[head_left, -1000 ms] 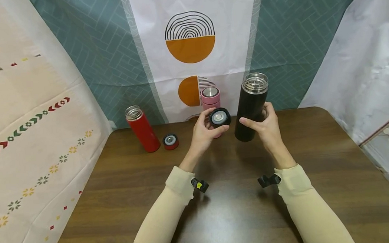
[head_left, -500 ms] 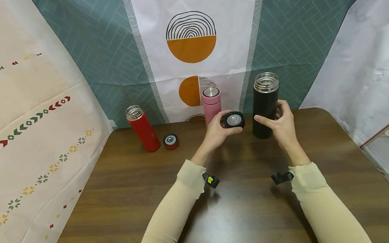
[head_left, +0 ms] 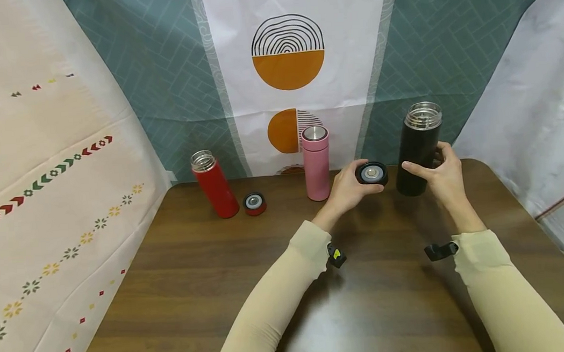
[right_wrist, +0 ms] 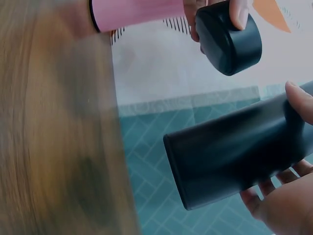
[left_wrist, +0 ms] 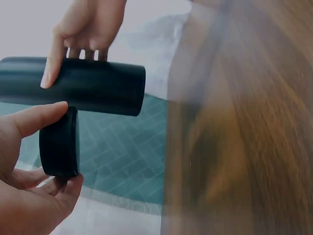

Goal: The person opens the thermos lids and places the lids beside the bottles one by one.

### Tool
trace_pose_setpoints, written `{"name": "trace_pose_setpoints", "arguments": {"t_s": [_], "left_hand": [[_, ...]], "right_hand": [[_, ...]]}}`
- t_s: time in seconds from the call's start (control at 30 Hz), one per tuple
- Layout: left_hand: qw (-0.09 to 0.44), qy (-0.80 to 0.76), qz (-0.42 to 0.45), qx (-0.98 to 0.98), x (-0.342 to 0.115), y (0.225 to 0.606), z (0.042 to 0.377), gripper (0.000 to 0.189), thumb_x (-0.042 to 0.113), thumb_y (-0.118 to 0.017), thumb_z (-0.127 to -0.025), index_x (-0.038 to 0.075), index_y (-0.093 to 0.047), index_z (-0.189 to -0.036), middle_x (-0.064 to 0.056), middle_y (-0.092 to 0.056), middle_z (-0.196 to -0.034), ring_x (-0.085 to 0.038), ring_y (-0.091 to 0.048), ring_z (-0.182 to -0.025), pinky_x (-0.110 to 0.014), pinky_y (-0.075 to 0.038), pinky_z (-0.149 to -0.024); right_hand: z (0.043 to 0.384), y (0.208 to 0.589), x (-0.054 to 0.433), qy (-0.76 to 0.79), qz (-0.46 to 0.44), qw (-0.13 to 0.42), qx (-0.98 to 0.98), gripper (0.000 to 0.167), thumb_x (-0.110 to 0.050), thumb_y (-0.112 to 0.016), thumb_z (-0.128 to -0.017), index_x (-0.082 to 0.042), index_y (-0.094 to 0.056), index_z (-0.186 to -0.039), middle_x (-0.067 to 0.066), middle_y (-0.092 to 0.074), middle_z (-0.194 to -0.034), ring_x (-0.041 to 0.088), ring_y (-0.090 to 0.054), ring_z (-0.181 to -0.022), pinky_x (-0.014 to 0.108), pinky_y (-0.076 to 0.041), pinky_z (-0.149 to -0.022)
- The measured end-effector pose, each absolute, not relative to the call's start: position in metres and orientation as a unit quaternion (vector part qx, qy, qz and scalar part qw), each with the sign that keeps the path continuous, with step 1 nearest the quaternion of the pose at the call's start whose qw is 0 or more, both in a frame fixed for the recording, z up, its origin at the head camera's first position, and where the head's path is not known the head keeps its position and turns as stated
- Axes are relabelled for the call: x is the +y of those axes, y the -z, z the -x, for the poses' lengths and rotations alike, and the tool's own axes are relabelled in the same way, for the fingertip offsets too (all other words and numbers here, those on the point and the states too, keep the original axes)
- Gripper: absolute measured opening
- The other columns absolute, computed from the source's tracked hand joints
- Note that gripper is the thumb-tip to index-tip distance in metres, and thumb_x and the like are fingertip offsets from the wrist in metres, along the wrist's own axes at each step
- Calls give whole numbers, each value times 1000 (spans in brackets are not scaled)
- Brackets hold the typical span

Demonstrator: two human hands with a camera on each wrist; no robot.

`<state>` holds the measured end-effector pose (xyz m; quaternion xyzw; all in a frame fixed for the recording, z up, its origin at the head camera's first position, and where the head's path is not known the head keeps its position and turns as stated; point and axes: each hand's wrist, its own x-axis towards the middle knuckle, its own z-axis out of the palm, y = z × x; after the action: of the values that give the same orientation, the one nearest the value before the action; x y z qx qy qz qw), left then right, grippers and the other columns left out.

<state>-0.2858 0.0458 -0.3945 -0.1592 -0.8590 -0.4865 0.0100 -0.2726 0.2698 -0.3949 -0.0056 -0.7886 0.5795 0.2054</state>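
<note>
In the head view my right hand [head_left: 441, 174] grips a black thermos bottle [head_left: 417, 154] around its body, its steel neck uncovered at the top. The right wrist view shows the bottle's base raised off the wooden surface. My left hand [head_left: 348, 189] pinches a black bottle lid [head_left: 372, 173] between thumb and fingers, its pale inner side facing up toward the head camera. Lid and bottle stand apart, side by side. From the left wrist, the lid [left_wrist: 58, 142] shows edge-on, held between thumb and fingertips.
A pink bottle [head_left: 317, 166] with its lid on stands just left of my left hand. Farther left is an open red bottle [head_left: 216, 188] beside its upturned red lid [head_left: 254, 203]. Patterned cloths [head_left: 168, 54] hang behind the wooden table [head_left: 197, 289].
Both hands have moved to the right, carrying the black bottle and its lid. The pink bottle, partly hidden behind my left hand before, is now in full view.
</note>
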Motion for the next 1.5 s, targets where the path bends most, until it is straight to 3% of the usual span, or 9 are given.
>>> {"name": "trace_pose_setpoints", "arguments": {"t_s": [0.3,0.5,0.9,1.07,1.23,1.33,1.5], "left_hand": [[5,449,148,-881,79,412,296,75,27,-91,-82,12,-57,-147,-6,-65,-139,-22,-57,-130,-31,-45,-109],[-11,421,123,-899,100,432,305,78,31,-93,-80,14,-57,-147,-3,-65,-139,-16,-59,-127,-24,-46,-105],[-23,394,66,-917,128,452,315,74,27,-96,-75,20,-61,-139,3,-62,-129,-11,-60,-117,-22,-48,-98],[-28,366,49,-929,131,452,318,73,27,-96,-76,25,-61,-140,3,-55,-129,-11,-57,-113,-22,-49,-94],[-27,337,50,-940,136,452,322,73,29,-94,-79,27,-60,-144,3,-55,-132,-12,-58,-115,-22,-49,-95],[-29,324,52,-944,140,453,322,74,30,-93,-79,27,-59,-144,3,-55,-134,-12,-59,-116,-21,-49,-97],[-25,313,49,-948,143,457,322,74,30,-94,-78,27,-60,-144,3,-55,-133,-12,-59,-117,-20,-48,-98]], "right_hand": [[278,402,297,-601,37,189,-776,62,-19,-86,-87,-21,-51,-137,-15,-54,-118,5,-51,-110,26,-42,-91],[285,409,305,-606,40,179,-774,57,-16,-85,-87,-27,-52,-132,-16,-54,-118,3,-50,-109,21,-42,-89],[293,424,323,-653,37,151,-741,59,-10,-86,-86,-23,-56,-135,-15,-57,-114,4,-50,-107,11,-40,-85],[296,429,325,-625,51,138,-767,69,-16,-84,-89,-15,-49,-149,-18,-54,-117,4,-49,-111,23,-39,-101],[298,434,330,-637,66,112,-760,84,-18,-83,-90,-10,-37,-160,-18,-51,-119,9,-47,-120,37,-28,-121],[299,436,331,-658,69,106,-742,86,-15,-84,-89,-9,-36,-160,-17,-52,-118,9,-47,-120,34,-24,-123],[300,440,329,-640,58,112,-758,82,-15,-83,-89,-8,-39,-158,-18,-53,-118,5,-48,-115,32,-31,-117]]}}
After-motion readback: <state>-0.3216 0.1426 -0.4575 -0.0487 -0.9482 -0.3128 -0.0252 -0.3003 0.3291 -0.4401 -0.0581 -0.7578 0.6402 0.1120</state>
